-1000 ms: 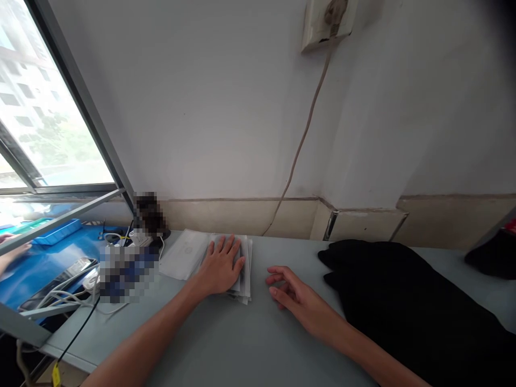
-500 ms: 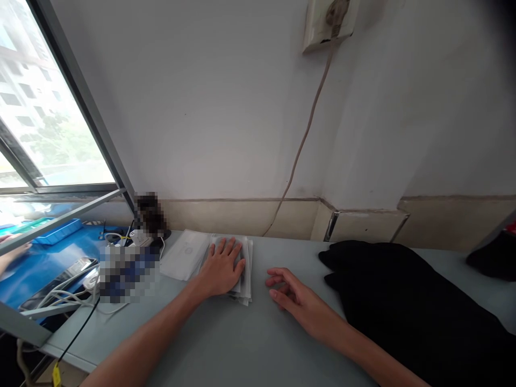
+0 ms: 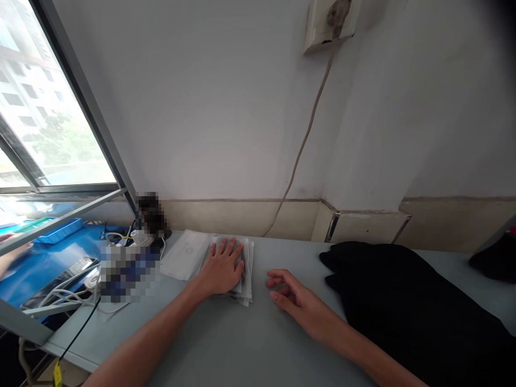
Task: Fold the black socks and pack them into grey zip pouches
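My left hand (image 3: 222, 269) lies flat, fingers spread, on top of a stack of clear plastic bags (image 3: 247, 285). Grey contents show faintly through the film, but the hand covers most of them. Just left of this stack, partly against it, are whitish translucent bags (image 3: 186, 253) with a small round mark. My right hand (image 3: 293, 300) rests on its side on the grey table (image 3: 242, 344), holding nothing, its fingers loosely curled and apart. Closest to it on the right is a large piece of black cloth (image 3: 403, 306).
Blurred items (image 3: 131, 269) and tangled white cables (image 3: 66, 294) lie at the table's left, beside a metal frame bar (image 3: 64, 221). Beyond it, another person's hand (image 3: 14, 247) is near a blue tray (image 3: 62, 231). A cord (image 3: 308, 126) hangs from a wall socket (image 3: 328, 24). A dark object (image 3: 495, 260) lies far right.
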Motion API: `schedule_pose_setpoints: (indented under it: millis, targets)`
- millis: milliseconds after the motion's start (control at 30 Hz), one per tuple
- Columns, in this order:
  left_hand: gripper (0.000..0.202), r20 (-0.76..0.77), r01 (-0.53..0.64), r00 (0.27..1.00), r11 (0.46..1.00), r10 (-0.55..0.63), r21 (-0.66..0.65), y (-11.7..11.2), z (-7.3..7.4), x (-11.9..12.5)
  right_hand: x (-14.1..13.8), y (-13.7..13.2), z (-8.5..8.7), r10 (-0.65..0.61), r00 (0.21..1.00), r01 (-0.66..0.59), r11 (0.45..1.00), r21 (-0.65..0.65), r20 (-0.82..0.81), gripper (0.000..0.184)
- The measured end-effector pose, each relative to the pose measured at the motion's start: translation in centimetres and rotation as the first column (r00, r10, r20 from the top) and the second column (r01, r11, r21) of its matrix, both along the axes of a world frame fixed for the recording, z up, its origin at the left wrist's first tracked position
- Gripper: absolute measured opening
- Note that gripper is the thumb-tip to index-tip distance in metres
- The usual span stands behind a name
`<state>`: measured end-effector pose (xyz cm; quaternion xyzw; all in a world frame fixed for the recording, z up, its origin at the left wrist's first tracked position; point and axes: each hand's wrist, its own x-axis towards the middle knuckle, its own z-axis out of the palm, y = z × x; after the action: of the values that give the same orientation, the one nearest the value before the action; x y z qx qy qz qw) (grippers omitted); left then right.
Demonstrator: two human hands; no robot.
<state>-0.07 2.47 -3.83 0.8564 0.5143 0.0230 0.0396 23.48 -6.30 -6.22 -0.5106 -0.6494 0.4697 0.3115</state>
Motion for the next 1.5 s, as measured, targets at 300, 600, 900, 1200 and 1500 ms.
schedule_pose_setpoints:
  millis: [300, 600, 900, 1200, 1500]
  targets:
    - [0.062, 0.059, -0.005, 0.998, 0.999, 0.002, 0.049, -0.2, -0.4, -0.3, -0.1, 0.1, 0.1, 0.007, 1.0, -0.007, 1.0, 0.014, -0.009, 0.047]
    - [0.059, 0.098, 0.004, 0.995, 0.996, -0.013, 0.092, -0.4, -0.3, -0.4, -0.3, -0.2, 0.9, 0.004, 0.999, -0.004, 1.0, 0.005, 0.036, 0.047]
    - [0.043, 0.203, -0.003, 0.977, 0.95, -0.064, 0.311, -1.4, 0.2, 0.0, -0.3, -0.3, 1.2, 0.003, 0.999, -0.003, 1.0, -0.009, 0.038, 0.049]
    - [0.038, 0.227, 0.065, 0.962, 0.931, -0.154, 0.359, -1.9, 2.1, 0.0, 0.7, -0.1, 2.3, 0.01, 0.997, -0.015, 0.998, 0.066, 0.076, 0.047]
    - [0.031, 0.245, 0.163, 0.926, 0.891, -0.286, 0.424, -2.7, 3.2, 0.2, 16.3, 3.9, 3.0, -0.509, 0.5, 0.216, 0.857, 0.468, 0.701, 0.028]
